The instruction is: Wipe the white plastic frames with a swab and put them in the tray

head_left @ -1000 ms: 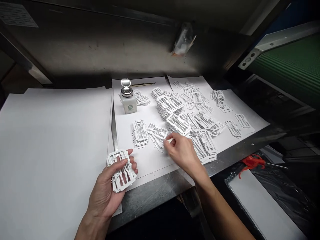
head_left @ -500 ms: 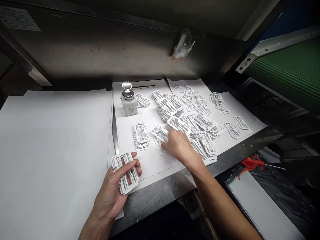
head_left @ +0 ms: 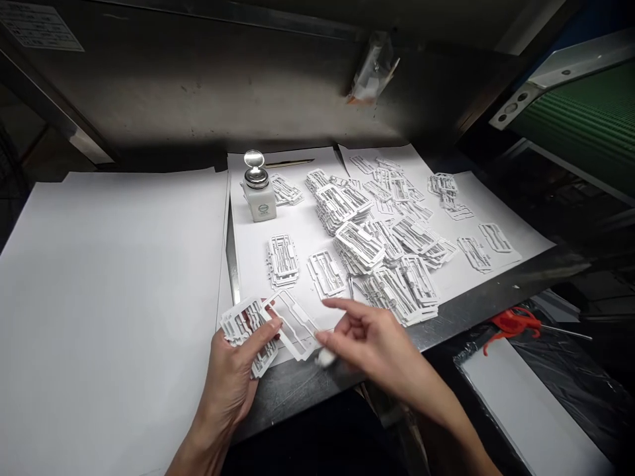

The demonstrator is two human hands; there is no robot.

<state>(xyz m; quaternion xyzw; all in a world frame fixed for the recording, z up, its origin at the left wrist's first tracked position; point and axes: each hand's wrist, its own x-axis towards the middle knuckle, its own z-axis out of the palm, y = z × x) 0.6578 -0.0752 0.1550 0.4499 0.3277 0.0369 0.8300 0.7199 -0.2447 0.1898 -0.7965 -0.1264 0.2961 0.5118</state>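
**Two hands with thin white frames**

The right fingers [head_left: 347,305] are spread, and a white fluffy tuft [head_left: 326,357] pokes out below them; I can't tell if they grip it. The left hand [head_left: 231,390] clamps a small stack of frames [head_left: 243,330], and its thumb [head_left: 262,338] touches one thin frame [head_left: 292,325]. The frames look light and stiff, but their thin bars could snap, so the outer rim seems best to hold. Beyond the hands, the paper sheet [head_left: 292,244] has open room.
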